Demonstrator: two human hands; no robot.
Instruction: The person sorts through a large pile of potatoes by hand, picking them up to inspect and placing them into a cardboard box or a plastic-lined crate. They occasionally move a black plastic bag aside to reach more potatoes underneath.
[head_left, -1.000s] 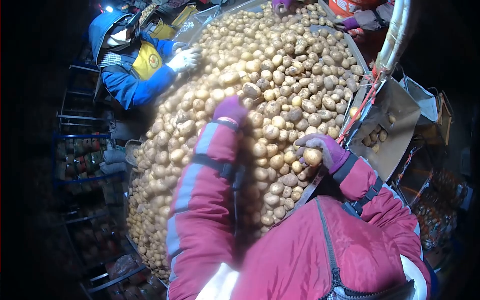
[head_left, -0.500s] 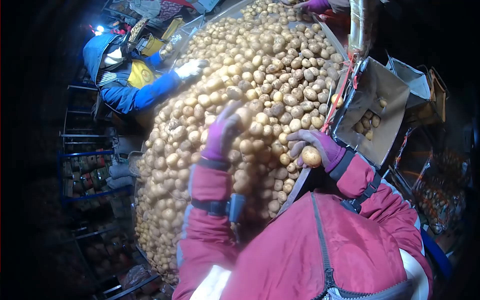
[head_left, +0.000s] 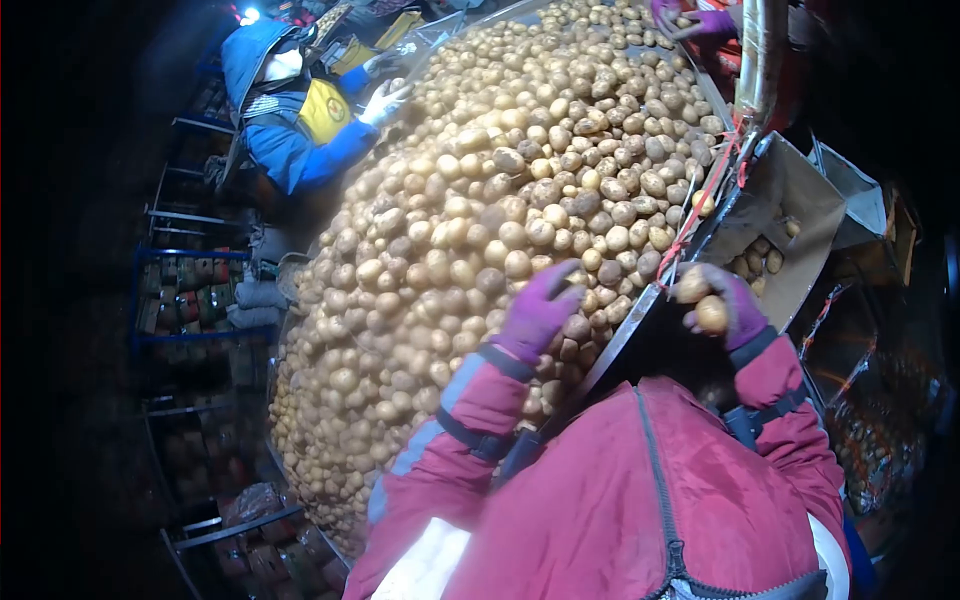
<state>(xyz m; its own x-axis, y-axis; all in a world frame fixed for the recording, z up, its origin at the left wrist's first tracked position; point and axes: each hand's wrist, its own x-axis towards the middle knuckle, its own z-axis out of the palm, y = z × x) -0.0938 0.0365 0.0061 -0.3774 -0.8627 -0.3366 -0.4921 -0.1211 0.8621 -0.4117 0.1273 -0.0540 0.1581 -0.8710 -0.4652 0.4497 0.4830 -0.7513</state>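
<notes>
A large heap of potatoes (head_left: pixel 440 250) fills the sorting table in front of me. My left hand (head_left: pixel 533 315), in a purple glove, is over the heap near its right edge. Its fingers are apart, with no potato plainly in its grasp. My right hand (head_left: pixel 735 305), gloved alike, is past the table's metal rim (head_left: pixel 630 325). Its fingers curl round two potatoes, an upper potato (head_left: pixel 692 284) and a lower potato (head_left: pixel 711 316). Behind that hand is a lined box (head_left: pixel 810 215) with several potatoes inside.
Across the heap at the left, a person in a blue hooded jacket (head_left: pixel 320 155) reaches a white-gloved hand (head_left: pixel 385 102) to the potatoes. Another person's purple gloves (head_left: pixel 700 22) are at the far end. A pole (head_left: pixel 762 60) and red cord (head_left: pixel 695 225) stand along the right rim.
My left hand no longer has the potato it held, and has moved right. My right hand has moved right, over the rim, and now holds two potatoes instead of one. The view has shifted.
</notes>
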